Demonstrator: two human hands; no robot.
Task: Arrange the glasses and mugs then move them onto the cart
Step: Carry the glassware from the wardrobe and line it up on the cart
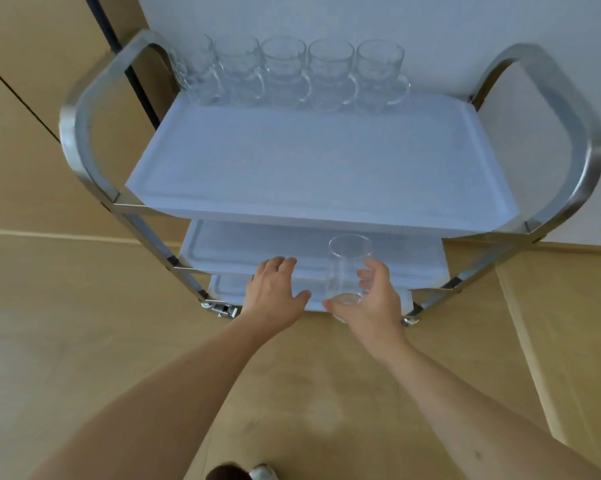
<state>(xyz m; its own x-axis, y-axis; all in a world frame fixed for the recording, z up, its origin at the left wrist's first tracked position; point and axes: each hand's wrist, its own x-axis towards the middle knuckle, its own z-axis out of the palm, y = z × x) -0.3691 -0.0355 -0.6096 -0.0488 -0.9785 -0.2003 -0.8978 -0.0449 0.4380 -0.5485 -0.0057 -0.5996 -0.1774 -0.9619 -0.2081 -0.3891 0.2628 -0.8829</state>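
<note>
Not much else going on here: light tan wood-look floor [94, 341] fills most of the lower frame, with a seam line running across at the left middle. Up top there's a plain white wall [430, 26] on the right and tan panels [32, 81] on the upper left, split by a dark vertical strip [119, 50]. Right at the bottom edge, center, you can just make out a shoe [262, 472] with a white toe, pretty blurry.
</note>
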